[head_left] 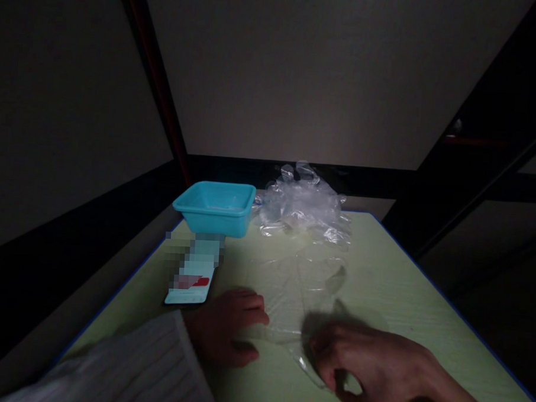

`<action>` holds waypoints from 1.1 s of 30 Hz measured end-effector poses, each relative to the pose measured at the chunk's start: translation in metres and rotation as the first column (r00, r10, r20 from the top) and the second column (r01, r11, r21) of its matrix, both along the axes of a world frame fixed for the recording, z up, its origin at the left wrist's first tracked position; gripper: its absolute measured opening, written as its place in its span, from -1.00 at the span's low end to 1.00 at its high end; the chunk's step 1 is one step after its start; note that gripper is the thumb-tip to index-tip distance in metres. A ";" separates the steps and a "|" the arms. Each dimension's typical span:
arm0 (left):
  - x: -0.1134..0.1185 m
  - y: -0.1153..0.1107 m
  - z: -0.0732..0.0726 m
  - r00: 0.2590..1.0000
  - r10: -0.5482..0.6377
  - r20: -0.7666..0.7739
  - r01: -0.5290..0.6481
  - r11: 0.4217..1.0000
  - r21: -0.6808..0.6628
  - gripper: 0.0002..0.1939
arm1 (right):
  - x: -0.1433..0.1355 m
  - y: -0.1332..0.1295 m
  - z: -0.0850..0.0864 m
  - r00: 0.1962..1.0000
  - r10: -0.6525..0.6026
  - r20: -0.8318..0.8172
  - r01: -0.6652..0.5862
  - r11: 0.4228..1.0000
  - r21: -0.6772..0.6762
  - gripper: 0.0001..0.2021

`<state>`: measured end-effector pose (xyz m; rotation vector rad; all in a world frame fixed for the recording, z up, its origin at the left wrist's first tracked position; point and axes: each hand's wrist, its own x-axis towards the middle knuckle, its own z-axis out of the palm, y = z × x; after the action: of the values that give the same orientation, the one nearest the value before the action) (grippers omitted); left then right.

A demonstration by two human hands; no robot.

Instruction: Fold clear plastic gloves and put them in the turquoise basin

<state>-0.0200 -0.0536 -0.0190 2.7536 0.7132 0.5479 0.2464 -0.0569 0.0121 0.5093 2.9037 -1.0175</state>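
Observation:
A clear disposable plastic glove (282,290) lies spread flat on the table in front of me, its thin outline hard to make out against the surface. My right hand (372,359) pinches the glove's near right edge between thumb and fingers, and the film there is lifted and creased. On the glove's left side rests my left hand (231,327), its fingers stretched out and the thumb apart. Beyond the spread glove is a loose heap of similar clear plastic gloves (301,205), crumpled together.
A turquoise plastic basin (218,222) stands at the table's far left corner. Closer to me, a lit phone (196,275) lies beside my left hand. The pale green table (393,277) has a blue edge, with a wall (300,78) behind it.

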 end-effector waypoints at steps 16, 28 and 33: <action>0.002 -0.003 -0.001 0.992 0.125 0.026 -0.121 0.983 -0.135 -0.67 | 0.007 0.016 0.011 0.905 -0.372 -0.209 0.339 0.924 -0.175 -0.81; 0.008 0.000 -0.003 0.945 0.317 0.084 -0.251 0.864 -0.436 -0.66 | 0.006 0.025 0.004 0.785 -0.587 -0.198 0.602 0.798 0.022 -0.82; 0.008 0.000 0.000 0.944 0.324 0.059 -0.257 0.838 -0.481 -0.69 | 0.011 0.028 0.004 0.673 -0.738 -0.044 0.666 0.580 0.470 -0.79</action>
<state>-0.0122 -0.0532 -0.0189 2.1497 1.0812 0.5347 0.2570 -0.0292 0.0165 1.7994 2.7689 -0.2194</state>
